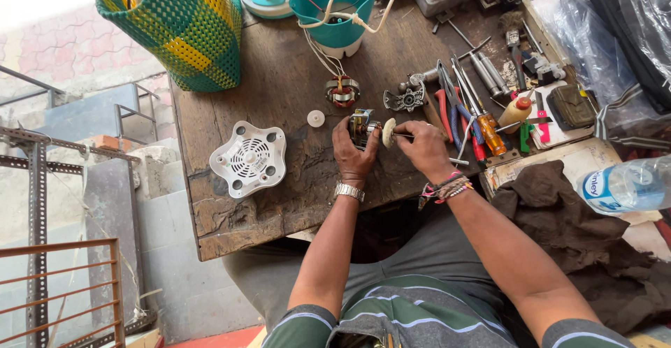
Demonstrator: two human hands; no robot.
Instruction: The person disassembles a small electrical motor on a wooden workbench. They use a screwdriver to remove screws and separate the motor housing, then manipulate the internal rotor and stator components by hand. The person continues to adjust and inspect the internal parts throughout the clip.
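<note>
Worn wooden table point(279, 180) fills my view. Beyond my hands a green-yellow woven basket point(183, 23) and a teal appliance base point(339, 5); a brown cloth point(566, 229) right of my right forearm. Left of my left hand, a white vented cover point(248, 158). Pliers and screwdrivers point(468, 114) just past my right hand. My left hand point(353, 154) is wrapped round a small motor point(361, 126), fingers closed. My right hand point(421, 149) pinches the shaft beside a cream disc point(388, 133) on it.
</note>
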